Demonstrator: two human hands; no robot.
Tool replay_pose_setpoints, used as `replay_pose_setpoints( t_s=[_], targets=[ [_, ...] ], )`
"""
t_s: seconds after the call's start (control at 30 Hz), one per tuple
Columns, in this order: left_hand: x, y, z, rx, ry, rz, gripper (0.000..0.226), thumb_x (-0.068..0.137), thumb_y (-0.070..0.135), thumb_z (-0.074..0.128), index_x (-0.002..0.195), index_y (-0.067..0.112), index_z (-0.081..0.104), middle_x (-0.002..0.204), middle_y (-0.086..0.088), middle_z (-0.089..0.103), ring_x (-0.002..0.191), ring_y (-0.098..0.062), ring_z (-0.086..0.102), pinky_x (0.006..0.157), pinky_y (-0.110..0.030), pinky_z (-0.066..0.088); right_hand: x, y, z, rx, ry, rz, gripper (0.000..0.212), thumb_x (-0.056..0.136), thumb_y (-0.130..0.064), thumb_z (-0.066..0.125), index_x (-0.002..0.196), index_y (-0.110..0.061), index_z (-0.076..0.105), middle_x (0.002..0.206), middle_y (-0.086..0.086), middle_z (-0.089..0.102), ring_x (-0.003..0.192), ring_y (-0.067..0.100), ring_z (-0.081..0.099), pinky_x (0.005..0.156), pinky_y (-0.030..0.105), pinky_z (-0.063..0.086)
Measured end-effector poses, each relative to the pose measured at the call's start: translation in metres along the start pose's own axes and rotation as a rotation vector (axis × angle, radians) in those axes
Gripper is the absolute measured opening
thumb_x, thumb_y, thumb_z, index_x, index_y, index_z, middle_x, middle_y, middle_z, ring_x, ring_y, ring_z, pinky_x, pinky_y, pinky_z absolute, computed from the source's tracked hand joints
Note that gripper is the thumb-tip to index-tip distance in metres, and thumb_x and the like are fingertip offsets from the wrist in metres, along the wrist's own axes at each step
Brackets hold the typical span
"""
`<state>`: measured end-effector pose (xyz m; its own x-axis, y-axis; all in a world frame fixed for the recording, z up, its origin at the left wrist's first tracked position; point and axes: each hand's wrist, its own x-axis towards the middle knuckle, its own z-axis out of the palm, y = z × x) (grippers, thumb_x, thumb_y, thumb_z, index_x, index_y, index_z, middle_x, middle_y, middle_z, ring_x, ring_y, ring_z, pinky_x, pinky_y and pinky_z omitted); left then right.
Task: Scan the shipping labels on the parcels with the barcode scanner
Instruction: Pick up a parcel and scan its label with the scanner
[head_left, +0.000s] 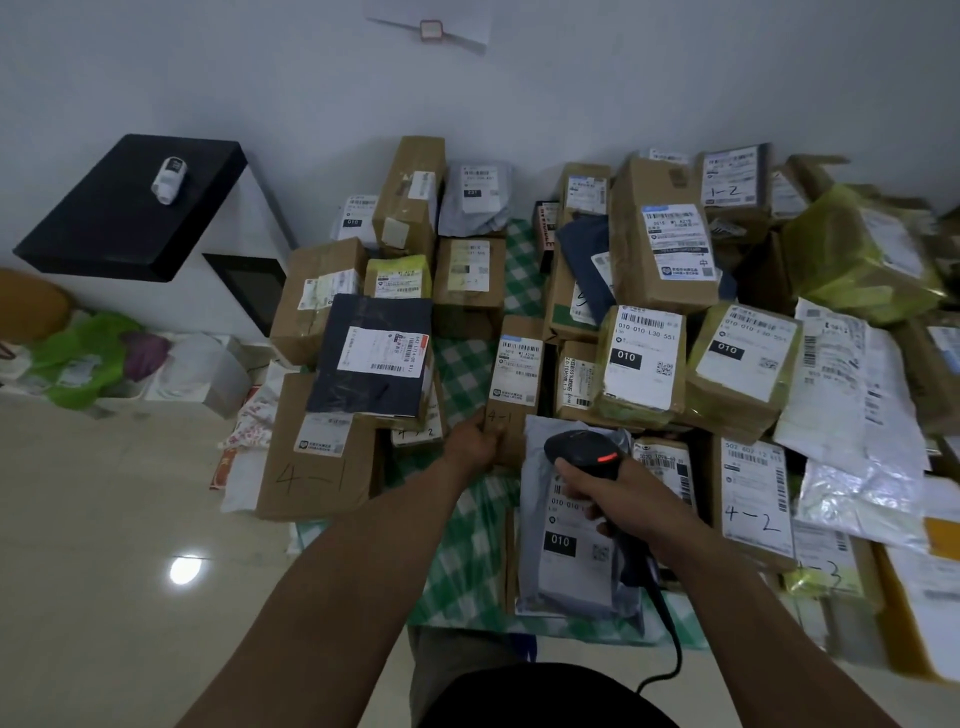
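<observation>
Left of the narrow carton (511, 426), a big brown box (317, 467) carries "4-1" in marker. A dark blue parcel (371, 358) with a white label overlaps that box's far end, also left of the narrow carton. Your left hand (475, 441) grips the narrow carton's near left corner, fingers curled onto it, right beside a handwritten "4-1". Its shipping label (515, 371) faces up on the far half, beyond your fingers; the print is too small to read.

Just right of the narrow carton's near end, your right hand (621, 493) holds the barcode scanner (579, 449). Your fingers are clamped round the handle, a red light glows on the head, and the black cable (670, 639) trails back toward you. Under the scanner, just right of the narrow carton, lies a grey poly mailer (563, 577) whose label reads "010". Farther right of the narrow carton, a tape-wrapped box (641, 358) reads "010-010-L30-551" and "010". A nearer box (753, 499) is marked "4-2".
</observation>
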<state>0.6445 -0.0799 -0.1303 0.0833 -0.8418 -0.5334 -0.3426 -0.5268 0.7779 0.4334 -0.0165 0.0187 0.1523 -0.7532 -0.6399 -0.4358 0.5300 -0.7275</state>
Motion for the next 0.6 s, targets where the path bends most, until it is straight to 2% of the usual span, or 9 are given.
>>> replay_pose_setpoints(
  t_s=[0.1, 0.2, 0.27, 0.33, 0.4, 0.47, 0.57, 0.6],
  targets=[
    [0.0, 0.008, 0.008, -0.091, -0.065, -0.025, 0.051, 0.102, 0.027, 0.057, 0.152, 0.035, 0.047, 0.141, -0.007, 0.062, 0.121, -0.032, 0.064, 0.105, -0.048, 0.054, -0.001, 0.001, -0.001, 0.014, 0.003, 0.003, 0.014, 0.093, -0.049, 0.07, 0.102, -0.039, 0.065, 0.105, 0.006, 0.076, 0.08, 0.019, 0.063, 0.07, 0.03, 0.055],
    [-0.019, 0.026, 0.01, -0.162, -0.141, 0.003, 0.053, 0.103, 0.007, 0.056, 0.15, 0.031, 0.047, 0.142, -0.008, 0.06, 0.131, -0.033, 0.058, 0.109, -0.039, 0.05, 0.0, -0.001, 0.0, 0.011, 0.011, 0.005, 0.012, 0.094, -0.048, 0.07, 0.099, -0.04, 0.064, 0.105, 0.006, 0.076, 0.081, 0.019, 0.063, 0.069, 0.031, 0.055],
    [-0.023, 0.029, 0.008, -0.187, -0.173, 0.022, 0.056, 0.104, 0.005, 0.055, 0.152, 0.03, 0.042, 0.142, -0.008, 0.058, 0.133, -0.034, 0.055, 0.108, -0.039, 0.047, 0.0, -0.003, 0.0, 0.009, 0.012, 0.014, 0.011, 0.094, -0.048, 0.07, 0.099, -0.041, 0.063, 0.105, 0.005, 0.076, 0.082, 0.018, 0.063, 0.069, 0.031, 0.055],
    [-0.027, 0.033, 0.002, -0.164, -0.219, 0.026, 0.059, 0.105, 0.006, 0.055, 0.156, 0.028, 0.038, 0.139, -0.001, 0.055, 0.133, -0.029, 0.054, 0.107, -0.036, 0.047, 0.001, -0.004, 0.001, 0.012, 0.009, 0.02, 0.011, 0.094, -0.049, 0.069, 0.1, -0.041, 0.063, 0.104, 0.006, 0.076, 0.081, 0.018, 0.063, 0.068, 0.03, 0.054],
    [-0.028, 0.032, -0.004, -0.164, -0.244, 0.042, 0.058, 0.106, 0.005, 0.051, 0.157, 0.027, 0.038, 0.146, 0.0, 0.052, 0.132, -0.021, 0.052, 0.101, -0.026, 0.05, 0.003, -0.005, 0.002, 0.004, 0.007, 0.02, 0.013, 0.094, -0.049, 0.069, 0.101, -0.042, 0.062, 0.103, 0.004, 0.076, 0.082, 0.018, 0.063, 0.068, 0.03, 0.054],
    [-0.035, 0.034, -0.007, -0.122, -0.171, 0.064, 0.052, 0.106, 0.008, 0.048, 0.155, 0.024, 0.042, 0.147, -0.002, 0.054, 0.128, -0.015, 0.052, 0.096, -0.02, 0.048, 0.004, -0.006, 0.001, -0.004, 0.01, 0.022, 0.013, 0.094, -0.05, 0.07, 0.099, -0.042, 0.061, 0.102, 0.003, 0.076, 0.083, 0.019, 0.064, 0.069, 0.03, 0.055],
    [-0.056, 0.034, -0.011, -0.072, 0.076, 0.083, 0.043, 0.106, 0.019, 0.053, 0.149, 0.017, 0.05, 0.143, -0.003, 0.058, 0.127, -0.019, 0.057, 0.108, -0.033, 0.047, 0.004, -0.005, -0.002, -0.015, -0.001, 0.018, 0.014, 0.093, -0.052, 0.069, 0.1, -0.043, 0.06, 0.103, 0.004, 0.076, 0.086, 0.02, 0.067, 0.07, 0.03, 0.056],
    [-0.063, 0.031, -0.013, -0.071, 0.134, 0.122, 0.041, 0.105, 0.022, 0.057, 0.145, 0.017, 0.055, 0.138, -0.002, 0.062, 0.123, -0.018, 0.06, 0.105, -0.033, 0.05, 0.003, -0.005, -0.003, -0.013, -0.008, 0.013, 0.015, 0.093, -0.052, 0.069, 0.101, -0.043, 0.061, 0.104, 0.004, 0.076, 0.087, 0.02, 0.067, 0.07, 0.03, 0.056]
  ],
)
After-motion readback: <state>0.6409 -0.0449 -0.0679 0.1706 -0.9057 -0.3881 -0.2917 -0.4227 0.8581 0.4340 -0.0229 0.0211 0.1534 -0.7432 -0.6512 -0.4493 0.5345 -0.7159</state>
